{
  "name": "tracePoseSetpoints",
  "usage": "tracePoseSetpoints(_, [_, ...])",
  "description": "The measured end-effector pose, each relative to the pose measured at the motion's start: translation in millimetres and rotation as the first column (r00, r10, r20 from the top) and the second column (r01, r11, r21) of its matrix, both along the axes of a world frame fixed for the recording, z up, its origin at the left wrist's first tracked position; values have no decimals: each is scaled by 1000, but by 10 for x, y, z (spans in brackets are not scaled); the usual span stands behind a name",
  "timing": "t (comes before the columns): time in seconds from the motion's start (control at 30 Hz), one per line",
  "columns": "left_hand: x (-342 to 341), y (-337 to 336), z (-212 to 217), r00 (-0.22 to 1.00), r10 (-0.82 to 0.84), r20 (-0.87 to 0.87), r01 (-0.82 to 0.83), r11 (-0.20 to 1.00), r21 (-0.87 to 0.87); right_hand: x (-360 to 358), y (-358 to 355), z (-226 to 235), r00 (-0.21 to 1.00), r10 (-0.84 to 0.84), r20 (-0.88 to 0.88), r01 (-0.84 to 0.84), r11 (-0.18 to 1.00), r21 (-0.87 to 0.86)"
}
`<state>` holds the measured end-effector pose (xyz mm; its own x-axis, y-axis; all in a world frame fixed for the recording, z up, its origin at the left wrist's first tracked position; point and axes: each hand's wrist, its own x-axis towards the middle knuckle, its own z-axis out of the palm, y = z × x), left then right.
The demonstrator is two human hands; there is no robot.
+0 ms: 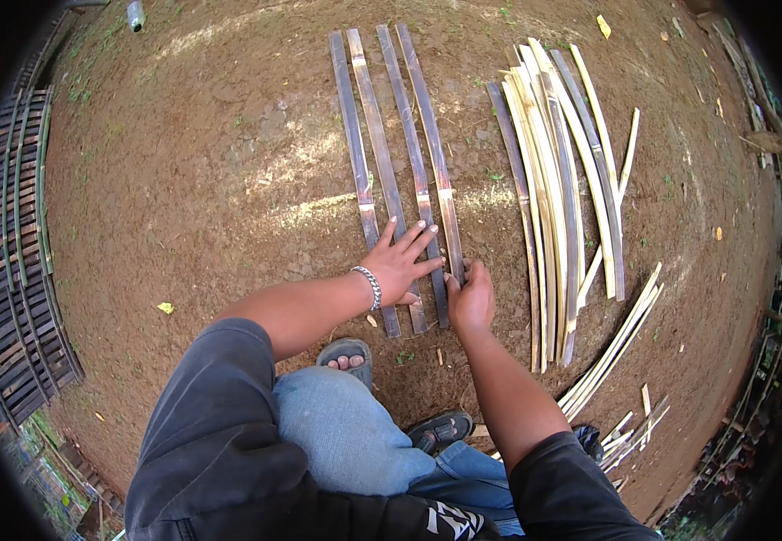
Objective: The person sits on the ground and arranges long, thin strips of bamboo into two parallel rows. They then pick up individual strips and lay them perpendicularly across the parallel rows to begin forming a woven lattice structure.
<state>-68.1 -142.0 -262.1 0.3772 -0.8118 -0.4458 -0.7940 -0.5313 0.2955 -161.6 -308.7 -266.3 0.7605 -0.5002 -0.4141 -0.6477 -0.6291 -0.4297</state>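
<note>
Brown earth (184, 162) spreads outdoors, with wide open room between a slatted panel (8, 243) at the left edge and four dark strips (408, 135) lying lengthwise, far to near, at the centre. The left hand (395, 266) rests across them, fingers spread wide, gripping nothing. The right hand (472, 299) pinches the near end of the rightmost strip (450, 225). A narrower gap separates these from a mostly pale strip pile (549, 180) on the right.

Four long, flat, dark-brown bamboo strips (351, 126) on the tally! One bare left hand (397, 263), one bare right hand (472, 298), one silver chain bracelet (374, 284), two dark strapped sandals (445, 430), one clear plastic bottle (136, 15)! That pale-and-dark bamboo pile (544, 180)? Too overlapped to number!
</note>
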Motion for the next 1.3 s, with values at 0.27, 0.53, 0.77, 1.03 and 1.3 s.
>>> tracePoseSetpoints(0.27, [-8, -25, 23, 1000, 24, -14, -24, 1000, -12, 15, -140, 51, 997, 52, 59, -50, 998, -25])
tracePoseSetpoints(0.53, [54, -88, 50, 998, -53, -25, 53, 998, 18, -274, -1254, 143, 994, -69, 80, 101, 839, -534])
tracePoseSetpoints(0.77, [357, -295, 63, 996, -73, 54, 72, 997, 26, -529, -1887, 159, 970, -241, 39, 237, 891, -387])
tracePoseSetpoints(1.03, [487, -365, -28, 995, -90, 44, 89, 995, 42, -597, -1976, 73, 960, -206, 191, 261, 905, -335])
tracePoseSetpoints(1.3, [506, -340, -67, 992, -115, 45, 112, 992, 53, -769, -1795, 152, 943, -190, 273, 271, 916, -297])
